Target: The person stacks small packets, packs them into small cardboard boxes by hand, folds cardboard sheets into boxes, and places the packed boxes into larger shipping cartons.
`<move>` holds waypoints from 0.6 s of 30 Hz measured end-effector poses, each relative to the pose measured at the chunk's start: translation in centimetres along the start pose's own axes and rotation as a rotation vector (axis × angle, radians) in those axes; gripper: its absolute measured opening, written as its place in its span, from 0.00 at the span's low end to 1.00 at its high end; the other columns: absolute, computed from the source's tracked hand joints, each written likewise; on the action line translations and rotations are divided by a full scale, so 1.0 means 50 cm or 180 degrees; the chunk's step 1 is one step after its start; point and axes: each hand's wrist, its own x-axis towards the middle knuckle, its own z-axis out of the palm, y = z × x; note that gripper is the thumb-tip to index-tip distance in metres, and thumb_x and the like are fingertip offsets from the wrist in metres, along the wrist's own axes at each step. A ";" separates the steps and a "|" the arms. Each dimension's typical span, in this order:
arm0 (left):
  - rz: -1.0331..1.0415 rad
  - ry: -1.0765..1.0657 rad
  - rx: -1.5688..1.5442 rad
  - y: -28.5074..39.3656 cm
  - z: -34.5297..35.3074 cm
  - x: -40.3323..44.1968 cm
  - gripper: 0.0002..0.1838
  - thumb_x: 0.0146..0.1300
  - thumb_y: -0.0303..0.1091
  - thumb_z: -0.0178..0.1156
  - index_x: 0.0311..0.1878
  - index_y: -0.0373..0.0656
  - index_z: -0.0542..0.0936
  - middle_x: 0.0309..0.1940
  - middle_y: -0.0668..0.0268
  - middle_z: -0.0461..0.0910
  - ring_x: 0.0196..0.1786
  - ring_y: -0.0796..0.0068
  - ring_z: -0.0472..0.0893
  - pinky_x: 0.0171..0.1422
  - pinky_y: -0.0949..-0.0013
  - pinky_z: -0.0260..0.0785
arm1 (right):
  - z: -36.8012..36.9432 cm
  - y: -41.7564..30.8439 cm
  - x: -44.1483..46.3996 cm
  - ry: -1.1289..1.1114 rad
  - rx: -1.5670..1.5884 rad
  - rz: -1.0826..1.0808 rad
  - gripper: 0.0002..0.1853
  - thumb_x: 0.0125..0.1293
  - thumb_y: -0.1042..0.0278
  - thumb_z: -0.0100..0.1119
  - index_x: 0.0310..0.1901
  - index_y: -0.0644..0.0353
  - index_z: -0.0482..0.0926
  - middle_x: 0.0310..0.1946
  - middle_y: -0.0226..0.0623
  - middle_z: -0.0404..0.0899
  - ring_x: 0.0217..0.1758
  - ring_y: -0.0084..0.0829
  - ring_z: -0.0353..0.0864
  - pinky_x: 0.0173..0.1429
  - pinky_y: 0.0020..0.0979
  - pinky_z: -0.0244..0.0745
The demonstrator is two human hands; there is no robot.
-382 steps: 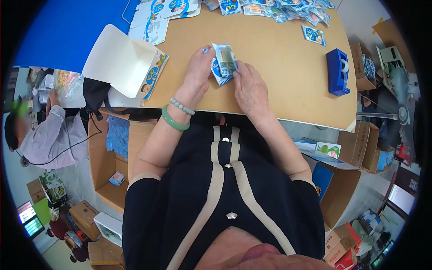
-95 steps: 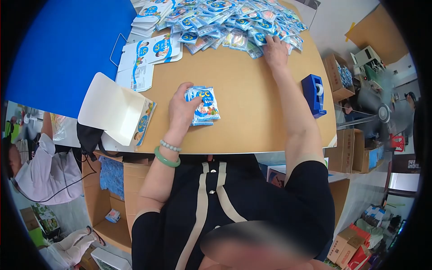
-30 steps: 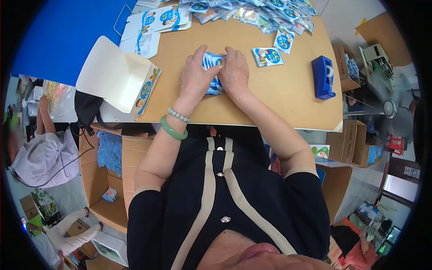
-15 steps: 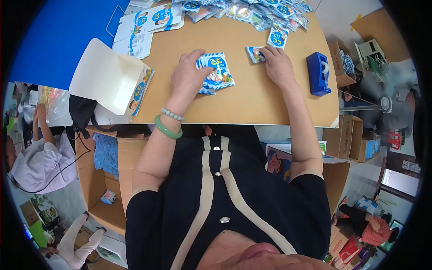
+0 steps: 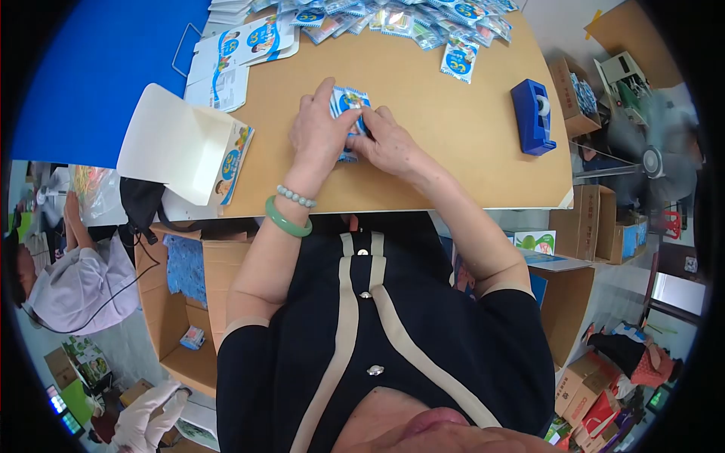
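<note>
Near the table's front edge, my left hand (image 5: 320, 130) grips the left side of a small stack of blue and white packets (image 5: 350, 102). My right hand (image 5: 382, 141) closes on the stack's right side, its fingertips close to my left thumb. Both hands cover much of the packets, so how many there are is hidden. One loose packet (image 5: 459, 60) lies beyond my right hand, beside the big packet pile (image 5: 400, 19) at the table's far side. An open white box (image 5: 177, 147) stands left of my hands.
Flattened printed cartons (image 5: 219, 87) lie at the table's back left. A blue tape dispenser (image 5: 532, 117) stands near the right edge. Below the table's left side is a cardboard box (image 5: 174, 325) with a packet inside. A person in a light shirt (image 5: 79, 291) is at far left.
The packet that lay apart on the right was under my right hand half a second ago and is gone from there. My right hand has come back left to the stack beside my left hand.
</note>
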 end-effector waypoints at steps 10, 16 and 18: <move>0.0250 -0.0262 0.0342 0.000 -0.010 0.004 0.26 0.56 0.42 0.65 0.61 0.57 0.79 0.51 0.55 0.76 0.51 0.52 0.81 0.53 0.54 0.74 | -0.132 0.145 0.110 0.0404 0.0380 0.0954 0.22 0.66 0.59 0.61 0.57 0.62 0.77 0.48 0.46 0.82 0.49 0.38 0.82 0.52 0.38 0.77; 0.0253 -0.0231 0.0308 -0.002 -0.005 0.002 0.25 0.56 0.41 0.65 0.60 0.55 0.80 0.51 0.55 0.76 0.50 0.52 0.81 0.53 0.54 0.74 | -0.160 0.253 0.186 0.1337 -0.2392 0.0460 0.16 0.66 0.61 0.54 0.49 0.61 0.80 0.46 0.49 0.81 0.50 0.46 0.80 0.52 0.45 0.78; 0.0215 -0.0205 0.0261 -0.008 -0.008 0.002 0.25 0.56 0.41 0.65 0.60 0.54 0.79 0.51 0.55 0.76 0.50 0.52 0.81 0.53 0.54 0.74 | -0.146 0.252 0.187 0.1157 -0.2768 0.0237 0.15 0.66 0.61 0.54 0.48 0.61 0.80 0.45 0.50 0.81 0.49 0.48 0.80 0.52 0.46 0.78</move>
